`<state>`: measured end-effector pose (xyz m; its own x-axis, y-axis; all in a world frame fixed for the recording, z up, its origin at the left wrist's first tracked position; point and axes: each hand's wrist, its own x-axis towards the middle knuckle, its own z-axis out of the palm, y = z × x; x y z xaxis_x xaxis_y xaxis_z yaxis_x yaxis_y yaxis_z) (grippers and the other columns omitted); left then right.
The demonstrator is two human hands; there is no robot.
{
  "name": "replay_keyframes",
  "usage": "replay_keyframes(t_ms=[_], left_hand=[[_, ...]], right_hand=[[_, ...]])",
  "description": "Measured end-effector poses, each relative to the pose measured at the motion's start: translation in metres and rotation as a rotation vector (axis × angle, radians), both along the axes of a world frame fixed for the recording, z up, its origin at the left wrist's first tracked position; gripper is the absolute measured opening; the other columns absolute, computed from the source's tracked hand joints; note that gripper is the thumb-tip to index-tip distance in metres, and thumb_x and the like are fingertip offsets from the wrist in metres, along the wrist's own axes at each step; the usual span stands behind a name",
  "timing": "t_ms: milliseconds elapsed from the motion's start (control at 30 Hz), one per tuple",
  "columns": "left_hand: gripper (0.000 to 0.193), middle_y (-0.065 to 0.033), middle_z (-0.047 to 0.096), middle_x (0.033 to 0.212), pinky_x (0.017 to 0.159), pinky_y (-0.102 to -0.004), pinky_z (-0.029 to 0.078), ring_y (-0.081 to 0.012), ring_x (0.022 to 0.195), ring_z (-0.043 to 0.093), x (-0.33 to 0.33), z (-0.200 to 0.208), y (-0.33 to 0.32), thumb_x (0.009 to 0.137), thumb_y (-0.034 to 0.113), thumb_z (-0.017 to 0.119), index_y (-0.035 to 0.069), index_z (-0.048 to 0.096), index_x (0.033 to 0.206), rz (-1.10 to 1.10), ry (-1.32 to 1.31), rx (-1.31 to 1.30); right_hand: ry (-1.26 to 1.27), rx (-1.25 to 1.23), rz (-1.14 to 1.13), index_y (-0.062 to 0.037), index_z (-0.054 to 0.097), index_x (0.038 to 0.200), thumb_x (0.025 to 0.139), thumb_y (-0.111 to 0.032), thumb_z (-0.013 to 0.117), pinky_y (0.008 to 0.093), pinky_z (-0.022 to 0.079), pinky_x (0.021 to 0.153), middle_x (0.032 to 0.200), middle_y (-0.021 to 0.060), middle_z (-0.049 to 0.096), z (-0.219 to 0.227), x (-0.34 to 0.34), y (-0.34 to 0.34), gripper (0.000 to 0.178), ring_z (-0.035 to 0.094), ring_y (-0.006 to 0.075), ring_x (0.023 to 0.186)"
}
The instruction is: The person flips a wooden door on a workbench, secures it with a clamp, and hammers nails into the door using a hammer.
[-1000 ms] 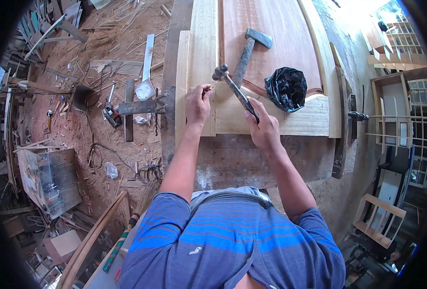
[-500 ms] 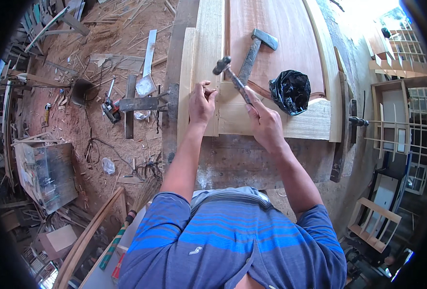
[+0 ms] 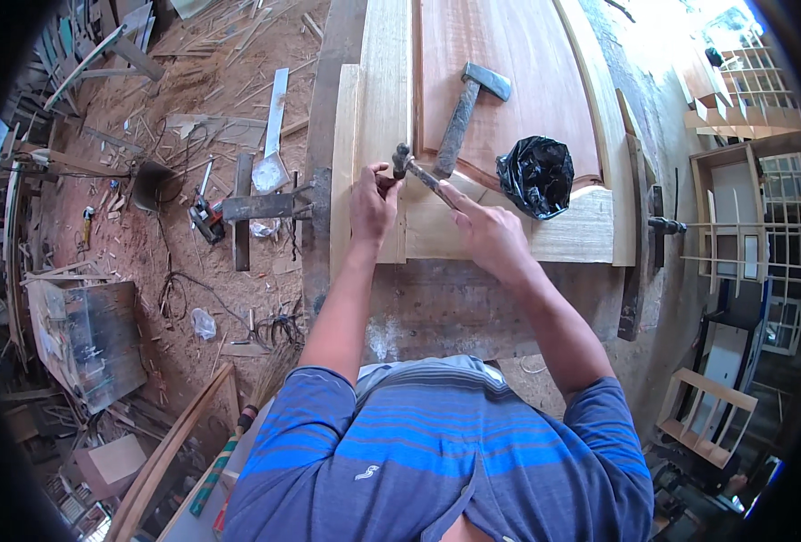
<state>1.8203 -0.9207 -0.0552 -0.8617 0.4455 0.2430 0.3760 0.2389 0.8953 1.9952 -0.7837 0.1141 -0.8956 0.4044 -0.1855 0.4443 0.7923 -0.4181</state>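
Observation:
My right hand (image 3: 495,235) is wrapped round the handle of a small hammer (image 3: 431,182). The hammer's dark head is down beside the fingertips of my left hand (image 3: 373,206). Those fingers are pinched together over the left stile of a wooden panelled door (image 3: 536,81); what they hold, if anything, is too small to make out. Beyond the hands, a larger tool with a broad metal head (image 3: 488,81) and a thick worn handle lies on the door. To the right of my right hand sits a crumpled black plastic bag (image 3: 536,176), its mouth open upward.
The door lies on a worn workbench (image 3: 473,303). A metal clamp (image 3: 265,206) juts out on the left, another clamp (image 3: 667,226) on the right. Wood scraps and a power tool (image 3: 206,217) lie on the dusty floor at left. Wooden frames (image 3: 707,415) stand at right.
The hammer head has come down and left, from above the door to beside my left fingertips. My right hand is slightly lower. The view has shifted a little.

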Motion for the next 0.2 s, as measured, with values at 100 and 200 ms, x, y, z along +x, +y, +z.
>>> replay_keyframes(t_ms=[100,200], left_hand=[[0.046,-0.0102,0.074,0.090,0.080,-0.0433,0.057,-0.0264,0.085,0.074,0.003,0.002,0.000,0.093,0.007,0.080,0.007,0.058,0.133,-0.012,-0.133,-0.048],[0.062,-0.0166,0.071,0.117,0.096,-0.0373,0.054,-0.0288,0.118,0.068,-0.001,0.001,0.003,0.094,0.014,0.079,0.017,0.054,0.151,0.079,0.055,0.093]], right_hand=[[0.195,-0.044,0.011,-0.0319,0.054,0.160,0.105,-0.022,0.065,0.0550,0.058,0.075,0.090,0.0247,0.075,0.004,-0.004,0.007,0.057,0.076,0.0443,0.084],[0.530,-0.119,-0.120,-0.0184,0.053,0.162,0.100,-0.026,0.076,0.0524,0.060,0.081,0.101,0.0284,0.077,0.011,-0.011,0.002,0.067,0.077,0.0458,0.090]])
